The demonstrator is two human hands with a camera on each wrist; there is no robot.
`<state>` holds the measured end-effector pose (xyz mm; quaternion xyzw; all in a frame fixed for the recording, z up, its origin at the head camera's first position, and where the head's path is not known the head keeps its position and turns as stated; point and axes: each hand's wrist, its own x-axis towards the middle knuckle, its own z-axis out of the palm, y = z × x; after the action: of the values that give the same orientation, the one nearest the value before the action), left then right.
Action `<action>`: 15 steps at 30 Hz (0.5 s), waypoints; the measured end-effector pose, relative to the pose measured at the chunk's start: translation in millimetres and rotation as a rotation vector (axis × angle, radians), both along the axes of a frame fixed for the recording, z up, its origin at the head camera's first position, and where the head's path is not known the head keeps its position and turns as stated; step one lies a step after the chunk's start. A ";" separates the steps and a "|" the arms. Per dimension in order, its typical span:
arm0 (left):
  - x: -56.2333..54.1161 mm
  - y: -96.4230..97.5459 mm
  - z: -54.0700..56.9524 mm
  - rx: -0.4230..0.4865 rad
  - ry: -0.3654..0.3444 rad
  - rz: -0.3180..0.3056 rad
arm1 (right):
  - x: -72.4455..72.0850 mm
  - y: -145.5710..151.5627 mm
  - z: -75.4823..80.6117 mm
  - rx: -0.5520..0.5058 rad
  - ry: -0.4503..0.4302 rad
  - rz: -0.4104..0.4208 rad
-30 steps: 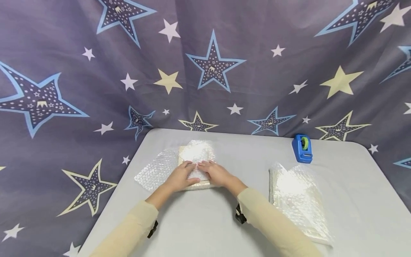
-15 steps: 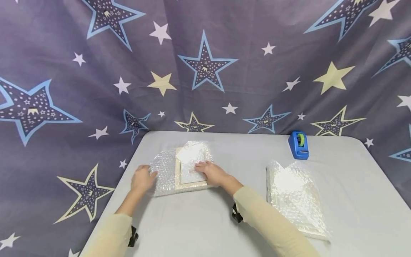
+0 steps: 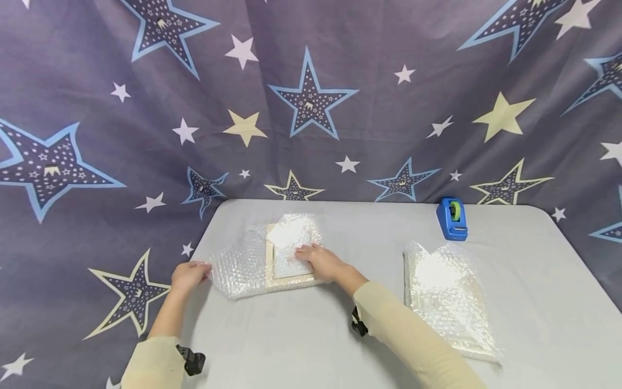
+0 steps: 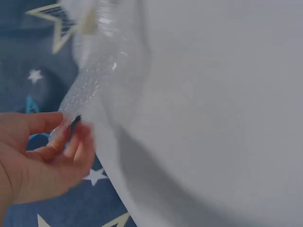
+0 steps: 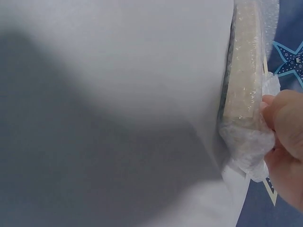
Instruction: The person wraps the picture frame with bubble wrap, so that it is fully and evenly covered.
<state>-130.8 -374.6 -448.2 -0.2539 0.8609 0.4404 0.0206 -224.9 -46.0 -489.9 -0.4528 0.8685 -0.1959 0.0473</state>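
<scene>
A light wooden picture frame (image 3: pixel 270 265) lies on the table, partly covered by bubble wrap (image 3: pixel 238 267) that spreads out to its left. My left hand (image 3: pixel 190 274) pinches the wrap's outer left end between thumb and fingers; the left wrist view shows the wrap (image 4: pixel 90 85) stretching away from that pinch. My right hand (image 3: pixel 324 262) rests on the wrapped right part of the frame, fingers pointing left. In the right wrist view the frame's side (image 5: pixel 242 61) shows through the wrap, with my right hand (image 5: pixel 286 142) against it.
At the right lies another flat item in bubble wrap (image 3: pixel 452 302). A blue tape dispenser (image 3: pixel 453 219) with green tape stands near the table's back edge. A star-patterned curtain (image 3: pixel 379 108) hangs behind and left of the white table (image 3: pixel 291 346).
My left hand has left the frame, moved left and taken hold of the bubble wrap's end, drawing it out leftward. My right hand has stayed on the frame.
</scene>
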 end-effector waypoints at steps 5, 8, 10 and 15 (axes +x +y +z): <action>0.7 10.8 17.2 0.596 0.078 0.086 | -1.3 -2.0 -1.6 0.034 -0.003 -0.001; -1.9 24.0 31.1 0.684 0.127 0.089 | -1.6 -2.7 -1.1 0.044 -0.005 -0.008; -4.2 36.1 41.3 0.657 0.138 0.075 | -1.2 -2.8 -0.5 0.048 -0.012 -0.015; -13.6 72.7 58.6 0.436 0.168 0.053 | -0.2 -2.4 0.6 0.047 -0.020 -0.030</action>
<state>-144.3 -301.9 -389.6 -0.2285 0.7372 0.6358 -0.0085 -225.0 -48.4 -489.4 -0.4364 0.8791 -0.1806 0.0635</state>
